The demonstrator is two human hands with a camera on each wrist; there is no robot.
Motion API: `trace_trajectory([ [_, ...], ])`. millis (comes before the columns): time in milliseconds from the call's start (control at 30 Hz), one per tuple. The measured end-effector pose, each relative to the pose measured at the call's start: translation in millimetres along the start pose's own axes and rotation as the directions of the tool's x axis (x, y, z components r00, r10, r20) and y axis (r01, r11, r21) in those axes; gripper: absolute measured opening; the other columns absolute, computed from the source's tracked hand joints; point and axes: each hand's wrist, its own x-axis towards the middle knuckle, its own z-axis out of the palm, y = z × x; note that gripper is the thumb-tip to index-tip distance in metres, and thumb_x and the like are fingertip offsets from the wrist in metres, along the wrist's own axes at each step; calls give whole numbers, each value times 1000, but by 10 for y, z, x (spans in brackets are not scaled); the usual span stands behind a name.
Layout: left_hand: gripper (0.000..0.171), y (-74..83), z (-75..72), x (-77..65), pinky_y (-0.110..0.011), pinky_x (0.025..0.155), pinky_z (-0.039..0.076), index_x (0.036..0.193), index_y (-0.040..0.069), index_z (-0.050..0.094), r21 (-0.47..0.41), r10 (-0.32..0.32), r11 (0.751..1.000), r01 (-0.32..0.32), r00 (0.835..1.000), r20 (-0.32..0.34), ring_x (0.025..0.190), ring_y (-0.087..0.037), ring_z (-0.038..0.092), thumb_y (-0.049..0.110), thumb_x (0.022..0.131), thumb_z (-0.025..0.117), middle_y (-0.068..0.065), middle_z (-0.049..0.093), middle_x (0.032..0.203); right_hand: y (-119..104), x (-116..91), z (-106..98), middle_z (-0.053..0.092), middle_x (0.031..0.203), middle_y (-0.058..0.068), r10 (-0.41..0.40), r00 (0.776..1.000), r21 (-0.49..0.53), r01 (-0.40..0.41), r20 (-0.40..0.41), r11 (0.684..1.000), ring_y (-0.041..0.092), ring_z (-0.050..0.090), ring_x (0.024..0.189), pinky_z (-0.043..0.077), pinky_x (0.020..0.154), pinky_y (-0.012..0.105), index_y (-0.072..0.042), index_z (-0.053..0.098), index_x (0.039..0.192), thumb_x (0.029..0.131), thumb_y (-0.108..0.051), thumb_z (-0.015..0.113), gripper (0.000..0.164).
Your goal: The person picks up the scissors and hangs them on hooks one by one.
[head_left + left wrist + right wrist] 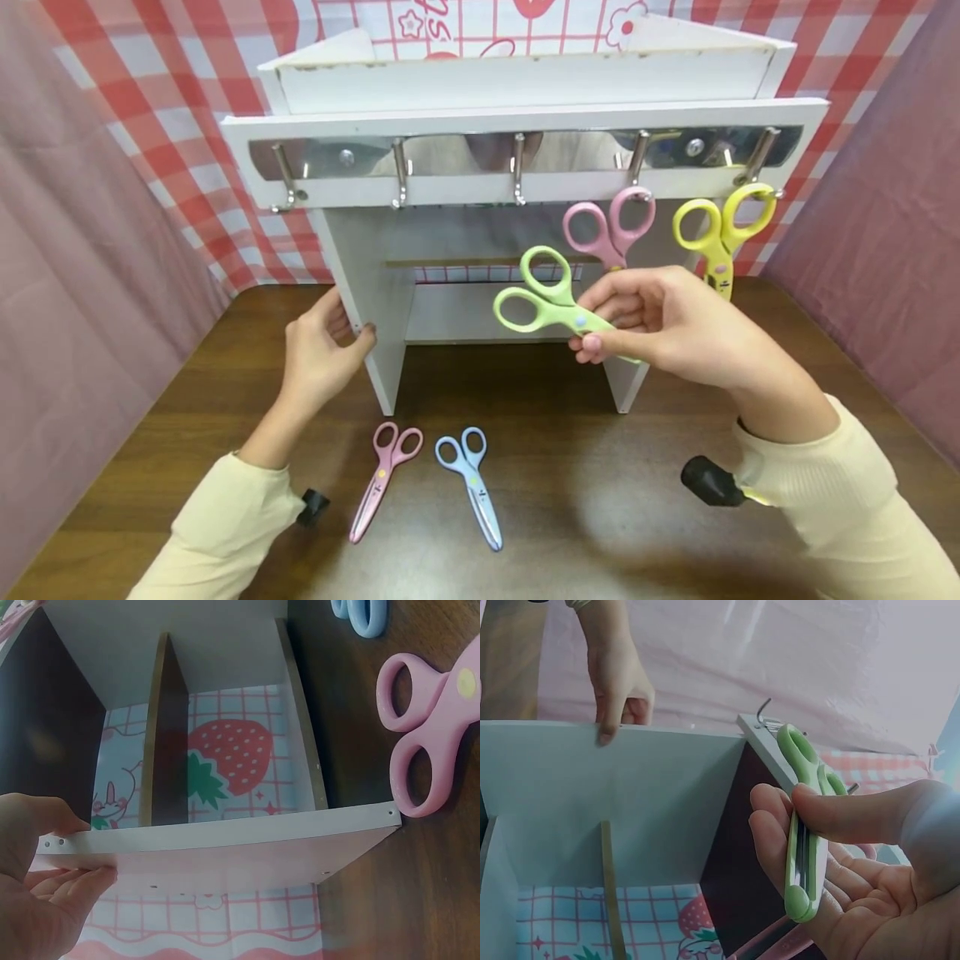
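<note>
My right hand (pixel 667 329) pinches a pair of green scissors (pixel 555 304) by the blade end between thumb and fingers, its handle loops pointing up and left in the head view. The scissors are held in front of the white hook rack (pixel 450 190). My left hand (pixel 318 342) grips the front edge of the rack's left side panel (pixel 356 308), thumb on one face and fingers on the other. Pink scissors (pixel 611 225) hang by a loop from the fourth hook, partly hidden by my right hand. Yellow scissors (pixel 723 229) hang on the rightmost hook.
On the wooden table (pixel 570 500) in front of the rack lie pink scissors (pixel 382 475) and blue scissors (pixel 472 483). Three hooks, at the left and middle of the metal strip (pixel 465 154), carry nothing. A red-and-white checked cloth (pixel 180 108) hangs behind.
</note>
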Motion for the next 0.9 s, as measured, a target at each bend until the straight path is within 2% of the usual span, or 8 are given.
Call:
trace_trajectory([
  [233, 43, 2, -1, 3, -28, 86, 58, 120, -6, 60, -5, 2, 1000, -2, 1000, -3, 101, -38, 69, -5, 77, 63, -29, 69, 107, -42, 18, -20, 76, 87, 3, 12, 999, -19, -13, -29, 1000, 16, 74, 80, 63, 76, 23, 6, 61, 102, 85, 1, 66, 19],
  [500, 41, -6, 6, -3, -24, 85, 58, 118, -7, 61, -13, 5, 1000, -5, 1000, -9, 100, -39, 69, -5, 77, 63, -30, 69, 106, -117, 56, -5, 76, 87, 5, -21, 999, 50, 23, -42, 998, 16, 74, 79, 64, 76, 25, 2, 62, 100, 86, 3, 65, 15],
  [700, 42, -6, 5, -1, -23, 85, 57, 119, -7, 61, -19, -1, 1000, 0, 1000, -6, 101, -39, 69, -5, 77, 63, -30, 69, 106, -188, 74, 54, 75, 84, 4, -35, 996, -14, 34, -85, 999, 17, 74, 76, 64, 74, 27, 2, 63, 98, 85, 1, 67, 14],
  [900, 42, -1, 2, 3, -29, 86, 58, 119, -7, 60, -7, -11, 1000, 11, 1000, 2, 102, -39, 69, -5, 77, 63, -30, 68, 107, -237, 99, 101, 75, 82, 6, -52, 989, -58, 44, -140, 997, 17, 74, 74, 64, 70, 28, 3, 63, 97, 84, 0, 69, 15],
])
